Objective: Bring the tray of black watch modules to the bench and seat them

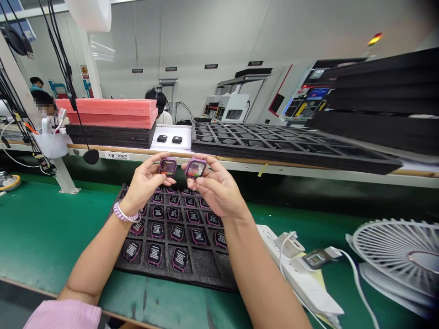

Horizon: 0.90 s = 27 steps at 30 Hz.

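My left hand [147, 180] pinches a purple-framed smartwatch [168, 167] by its edges, raised above the tray. Beside it, my right hand [216, 185] grips a second purple smartwatch [195, 168], its screen tilted toward me. Both screens show a dark picture with small coloured patches. The two watches are close together but apart. Below them lies a black foam tray [202, 267] divided into square pockets. Several more purple watch cases [154, 253] with white text on their screens sit in the pockets. My forearms hide part of the tray.
A shelf ahead carries red foam blocks [113, 112], a white box [185, 132] with two dark watch-like pieces, and a black compartment tray [274, 146]. Black foam trays [387, 91] are stacked right. A power strip [302, 283] and a white fan [401, 256] stand at right. People sit beyond.
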Available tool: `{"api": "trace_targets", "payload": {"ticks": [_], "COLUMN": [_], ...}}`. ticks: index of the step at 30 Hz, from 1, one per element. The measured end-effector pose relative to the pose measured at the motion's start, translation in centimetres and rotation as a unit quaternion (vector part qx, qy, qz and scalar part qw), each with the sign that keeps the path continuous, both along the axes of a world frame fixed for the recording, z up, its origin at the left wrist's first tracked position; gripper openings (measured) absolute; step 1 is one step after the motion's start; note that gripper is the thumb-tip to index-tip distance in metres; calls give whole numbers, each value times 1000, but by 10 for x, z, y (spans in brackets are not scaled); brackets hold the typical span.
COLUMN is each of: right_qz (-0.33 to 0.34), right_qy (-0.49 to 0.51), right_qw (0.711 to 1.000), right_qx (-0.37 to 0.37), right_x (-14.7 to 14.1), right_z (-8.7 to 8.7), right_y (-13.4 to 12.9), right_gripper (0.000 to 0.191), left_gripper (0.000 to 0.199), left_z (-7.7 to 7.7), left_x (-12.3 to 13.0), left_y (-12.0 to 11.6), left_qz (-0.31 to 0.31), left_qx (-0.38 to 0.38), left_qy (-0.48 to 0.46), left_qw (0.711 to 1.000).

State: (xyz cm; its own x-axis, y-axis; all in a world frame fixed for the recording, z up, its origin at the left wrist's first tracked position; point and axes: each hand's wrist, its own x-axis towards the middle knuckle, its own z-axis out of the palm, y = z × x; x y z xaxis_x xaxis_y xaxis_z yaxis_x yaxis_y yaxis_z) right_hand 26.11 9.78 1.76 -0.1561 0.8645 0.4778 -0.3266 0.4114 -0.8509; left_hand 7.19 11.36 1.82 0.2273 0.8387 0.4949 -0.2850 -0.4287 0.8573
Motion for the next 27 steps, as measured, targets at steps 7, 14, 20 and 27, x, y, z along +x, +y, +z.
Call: {"api": "trace_targets", "payload": {"ticks": [7, 14, 20, 27], "right_qz": [4, 1, 3, 1], "right_qy": [-3, -18, -25, -28], "right_qw": [1000, 999, 998, 998], "right_qx": [28, 46, 55, 62], "right_x": [2, 3, 3, 5], "right_z": [26, 31, 33, 40], "right_y": [20, 17, 6, -5], "right_gripper": [55, 59, 58, 59], "left_gripper": [58, 62, 59, 53], "left_z": [24, 30, 35, 41], "left_x": [8, 13, 14, 14], "left_y": [18, 16, 7, -1], "left_qz": [14, 9, 11, 21], "left_qx": [64, 88, 93, 107], "left_qy": [-4, 5, 8, -9], "left_qw": [998, 996, 996, 994]}}
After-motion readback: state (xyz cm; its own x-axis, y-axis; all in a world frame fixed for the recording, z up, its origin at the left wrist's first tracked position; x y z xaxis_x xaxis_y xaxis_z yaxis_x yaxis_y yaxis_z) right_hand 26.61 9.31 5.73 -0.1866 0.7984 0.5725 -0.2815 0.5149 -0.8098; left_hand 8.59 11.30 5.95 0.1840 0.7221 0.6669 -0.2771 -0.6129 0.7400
